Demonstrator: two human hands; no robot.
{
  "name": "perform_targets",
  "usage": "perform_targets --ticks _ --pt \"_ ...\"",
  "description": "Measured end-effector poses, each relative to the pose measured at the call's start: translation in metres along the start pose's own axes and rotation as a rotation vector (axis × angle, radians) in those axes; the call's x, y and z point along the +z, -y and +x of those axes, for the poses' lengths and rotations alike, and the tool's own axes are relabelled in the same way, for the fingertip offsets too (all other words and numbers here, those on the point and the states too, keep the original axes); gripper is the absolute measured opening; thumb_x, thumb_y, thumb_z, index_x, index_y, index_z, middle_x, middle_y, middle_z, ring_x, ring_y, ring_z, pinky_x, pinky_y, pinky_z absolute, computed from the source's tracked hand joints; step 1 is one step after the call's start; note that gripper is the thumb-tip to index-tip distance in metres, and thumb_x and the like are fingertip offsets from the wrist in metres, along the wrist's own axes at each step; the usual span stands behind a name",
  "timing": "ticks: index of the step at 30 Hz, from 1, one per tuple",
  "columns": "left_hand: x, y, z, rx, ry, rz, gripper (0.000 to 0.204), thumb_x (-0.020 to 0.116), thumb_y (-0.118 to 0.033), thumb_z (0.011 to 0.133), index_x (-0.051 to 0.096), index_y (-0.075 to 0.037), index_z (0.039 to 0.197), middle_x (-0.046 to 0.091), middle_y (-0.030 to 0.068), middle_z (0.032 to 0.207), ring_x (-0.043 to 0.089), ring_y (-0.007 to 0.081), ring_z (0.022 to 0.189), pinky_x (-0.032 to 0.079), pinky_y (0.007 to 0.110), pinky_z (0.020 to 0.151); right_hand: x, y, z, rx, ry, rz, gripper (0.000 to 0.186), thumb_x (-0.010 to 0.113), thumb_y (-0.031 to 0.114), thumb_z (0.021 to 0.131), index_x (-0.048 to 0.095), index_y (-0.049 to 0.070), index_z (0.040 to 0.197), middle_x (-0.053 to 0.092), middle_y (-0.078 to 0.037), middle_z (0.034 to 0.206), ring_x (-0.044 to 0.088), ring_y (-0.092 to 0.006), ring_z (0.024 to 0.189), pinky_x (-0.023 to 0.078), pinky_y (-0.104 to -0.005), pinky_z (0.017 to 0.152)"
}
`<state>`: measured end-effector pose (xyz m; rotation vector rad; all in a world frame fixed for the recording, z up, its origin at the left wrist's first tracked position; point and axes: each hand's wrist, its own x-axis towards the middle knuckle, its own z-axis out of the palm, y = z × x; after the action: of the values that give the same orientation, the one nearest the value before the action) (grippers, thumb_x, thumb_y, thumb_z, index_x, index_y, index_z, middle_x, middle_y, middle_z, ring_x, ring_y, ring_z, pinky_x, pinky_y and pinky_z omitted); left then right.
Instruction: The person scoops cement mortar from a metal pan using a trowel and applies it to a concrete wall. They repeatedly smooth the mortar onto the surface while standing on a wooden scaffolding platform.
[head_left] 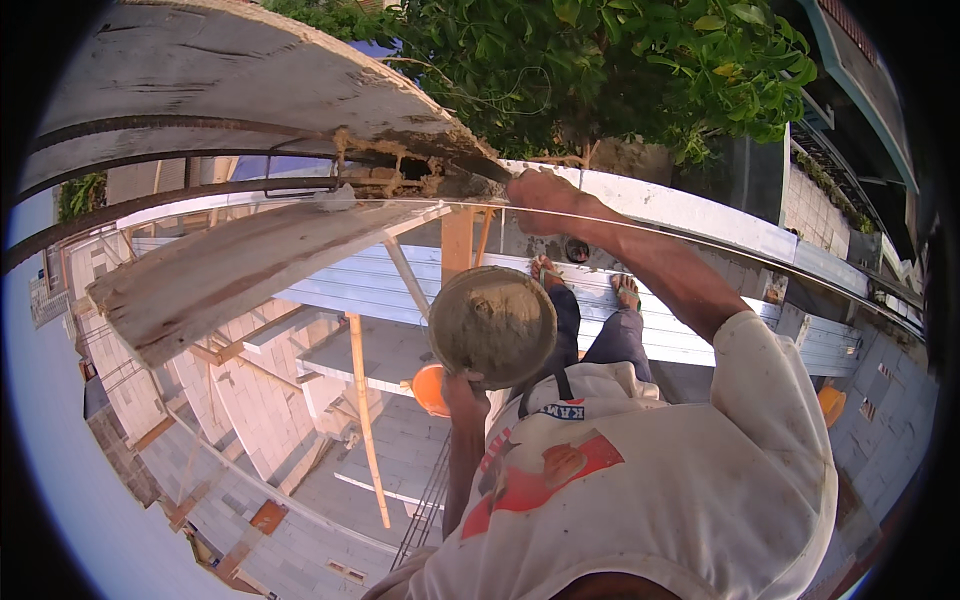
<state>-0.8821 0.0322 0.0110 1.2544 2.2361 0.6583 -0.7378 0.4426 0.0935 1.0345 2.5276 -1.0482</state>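
Note:
My left hand (466,392) grips the lower rim of a round bucket (543,355), which is full of wet grey mortar (495,318). It is held up in front of my body. My right hand (543,200) stretches out and is closed on a trowel (484,167). The trowel's dark blade reaches the end of the gap between two boards. Lumps of mortar (398,165) cling around the steel bars there. Above the gap is the upper board (250,70), and below it the lower board (260,260).
Rusty reinforcing bars (170,190) run leftward between the boards. A thin line (640,220) crosses near my right forearm. My feet (626,290) stand on pale ribbed planking (680,325) high above block walls (230,400). An orange container (430,389) shows below. A leafy tree (600,70) grows beyond.

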Motion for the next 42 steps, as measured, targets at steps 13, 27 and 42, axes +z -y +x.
perform_targets --ticks 13,27,42 --pt "0.001 -0.024 0.011 -0.737 0.044 -0.700 0.020 0.057 0.001 0.068 0.058 -0.005 0.088 0.059 0.0050 0.082 0.061 0.0207 0.079 0.050 0.033 0.069 0.001 -0.038 -0.027 -0.174 -0.102 -0.266 0.014 0.061 0.009 0.080 0.070 0.000 0.084 0.070 -0.018 0.083 0.072 -0.0329 0.075 0.057 -0.0449 0.061" --pt "0.004 -0.044 0.021 -0.962 -0.149 -1.140 0.027 0.053 0.005 0.067 0.057 -0.003 0.093 0.059 0.0059 0.085 0.062 0.0212 0.080 0.052 0.034 0.073 0.034 0.017 -0.004 -0.009 -0.046 -0.110 0.020 0.060 0.005 0.079 0.069 -0.004 0.094 0.069 -0.025 0.089 0.072 -0.0358 0.087 0.059 -0.0455 0.071" --pt "0.024 0.001 0.002 -0.622 -0.156 -0.907 0.015 0.057 0.001 0.068 0.058 -0.006 0.081 0.061 0.0049 0.081 0.064 0.0227 0.072 0.050 0.034 0.059 0.026 -0.002 -0.017 -0.035 -0.328 -0.234 0.019 0.057 0.007 0.084 0.069 -0.002 0.096 0.069 -0.024 0.087 0.072 -0.0339 0.084 0.060 -0.0433 0.068"
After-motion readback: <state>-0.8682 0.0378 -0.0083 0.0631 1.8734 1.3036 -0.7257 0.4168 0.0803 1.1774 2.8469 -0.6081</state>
